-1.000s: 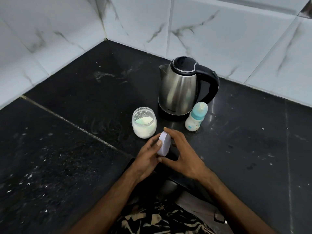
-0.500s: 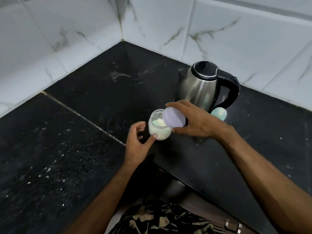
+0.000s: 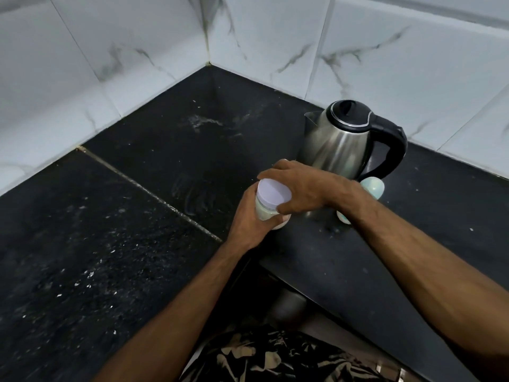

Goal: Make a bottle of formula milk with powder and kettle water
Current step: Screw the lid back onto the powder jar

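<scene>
My left hand (image 3: 252, 216) wraps around the side of a small clear powder jar (image 3: 265, 213), fingers curled about its body where white powder shows through the wall. The jar stands on the black stone counter (image 3: 137, 216), near its front edge. My right hand (image 3: 300, 188) comes over from the other side and grips the pale lilac lid (image 3: 274, 193), thumb on the near rim and fingers curled around the far rim. The lid lies flat on top of the jar's mouth; whether it is screwed tight I cannot tell.

Just behind my right hand stands 1 stainless steel electric kettle (image 3: 338, 144) with a black lid and black handle, the handle turned to the right. Beside the kettle's base, mostly hidden by my right wrist, is the baby bottle (image 3: 371, 187); only its pale teal cap and a bit of its lower body show.

White marble-veined wall tiles (image 3: 275, 37) meet in a corner behind the counter. At the bottom, patterned dark-and-tan clothing (image 3: 275, 359) covers my lap.
</scene>
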Demonstrator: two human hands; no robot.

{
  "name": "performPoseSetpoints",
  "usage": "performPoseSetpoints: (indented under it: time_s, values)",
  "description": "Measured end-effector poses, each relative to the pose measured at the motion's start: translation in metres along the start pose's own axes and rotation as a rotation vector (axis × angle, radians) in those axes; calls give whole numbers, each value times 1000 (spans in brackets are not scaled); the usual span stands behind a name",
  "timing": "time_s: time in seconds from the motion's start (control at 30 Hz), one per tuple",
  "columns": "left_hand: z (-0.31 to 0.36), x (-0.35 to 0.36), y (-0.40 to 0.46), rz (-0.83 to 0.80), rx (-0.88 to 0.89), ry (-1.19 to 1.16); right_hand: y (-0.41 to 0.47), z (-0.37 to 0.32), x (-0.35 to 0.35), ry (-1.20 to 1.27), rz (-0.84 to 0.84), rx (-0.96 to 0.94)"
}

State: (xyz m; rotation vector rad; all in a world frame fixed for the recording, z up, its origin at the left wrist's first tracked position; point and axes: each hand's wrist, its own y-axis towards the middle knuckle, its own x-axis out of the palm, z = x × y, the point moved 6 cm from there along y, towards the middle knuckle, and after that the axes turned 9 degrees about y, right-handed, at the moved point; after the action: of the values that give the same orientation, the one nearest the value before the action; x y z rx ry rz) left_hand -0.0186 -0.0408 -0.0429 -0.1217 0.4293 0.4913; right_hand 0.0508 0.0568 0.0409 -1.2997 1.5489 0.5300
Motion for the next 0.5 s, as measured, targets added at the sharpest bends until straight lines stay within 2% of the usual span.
performPoseSetpoints:
  time_s: [0.27,0.5]
  values:
    - [-6,2,2,-13,-16,-4,-1,-2,5,0,19,26]
    - [-8,3,5,-30,-2,21,-7,3,-5,-163,134,127]
